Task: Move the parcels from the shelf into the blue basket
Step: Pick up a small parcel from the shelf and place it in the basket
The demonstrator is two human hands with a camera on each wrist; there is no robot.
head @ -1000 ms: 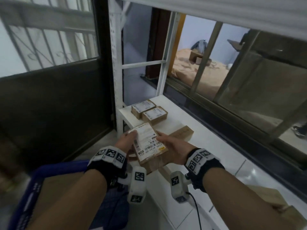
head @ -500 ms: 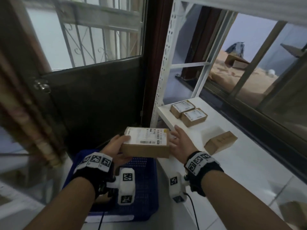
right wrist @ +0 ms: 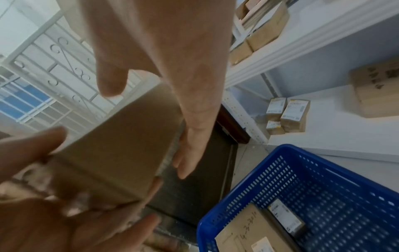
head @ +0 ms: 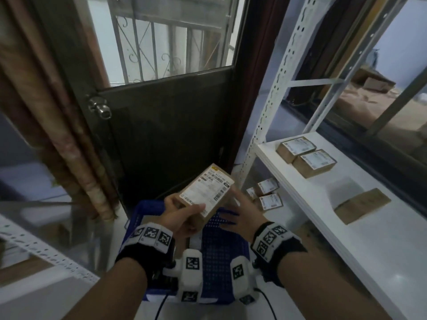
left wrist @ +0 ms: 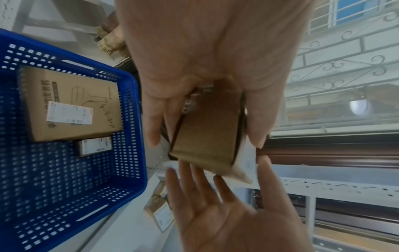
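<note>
A brown parcel (head: 206, 195) with a white label hangs tilted above the blue basket (head: 223, 257). My left hand (head: 186, 212) grips its near end, thumb on the label and fingers underneath; the left wrist view shows the hand (left wrist: 205, 141) wrapped round the parcel (left wrist: 207, 136). To the right, my right hand (head: 239, 210) is open, with straight fingers (right wrist: 190, 153) lying along the parcel's side (right wrist: 121, 145). The basket (left wrist: 134, 119) holds a large carton (left wrist: 71, 102) and a small parcel (left wrist: 95, 147).
The white shelf (head: 323, 195) on the right carries two labelled parcels (head: 306, 155) and a plain one (head: 361, 204). A lower shelf holds more small parcels (head: 268, 195). A dark door (head: 166, 135) stands behind the basket, and a shelf edge (head: 46, 252) lies at the left.
The parcel has swung left from the shelf to above the basket and tilted. My right hand has loosened from gripping it to lying open at its side; the left keeps its hold.
</note>
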